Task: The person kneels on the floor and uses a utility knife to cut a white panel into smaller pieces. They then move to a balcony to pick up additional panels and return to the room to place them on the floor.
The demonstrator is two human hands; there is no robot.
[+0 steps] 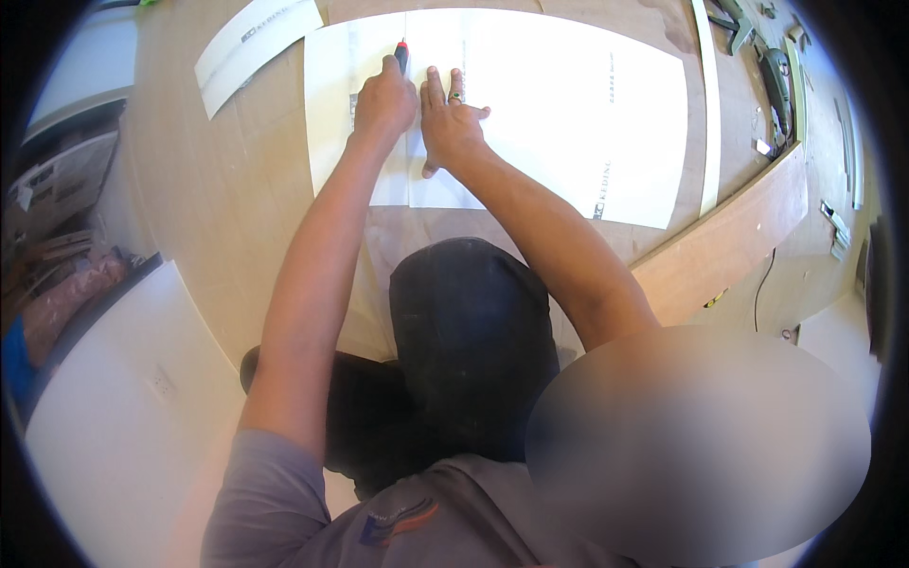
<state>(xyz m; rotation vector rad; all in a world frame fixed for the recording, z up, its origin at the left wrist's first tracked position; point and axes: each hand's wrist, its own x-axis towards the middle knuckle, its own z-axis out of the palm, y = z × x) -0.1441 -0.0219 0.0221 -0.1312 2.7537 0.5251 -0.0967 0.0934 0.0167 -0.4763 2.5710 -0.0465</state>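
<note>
A large white panel lies flat on the brown-covered floor in front of my knees. A straight line runs across it from the far edge to the near edge, left of its middle. My left hand is closed round a red-and-black utility knife, which points away from me beside the line; its blade is too small to make out. Just right of the line, my right hand lies flat on the panel with its fingers spread, a ring on one finger.
A smaller white piece lies at the far left. To the right are a long white strip, a black power tool, a wooden plank and a thin cable. A white board stands at the near left.
</note>
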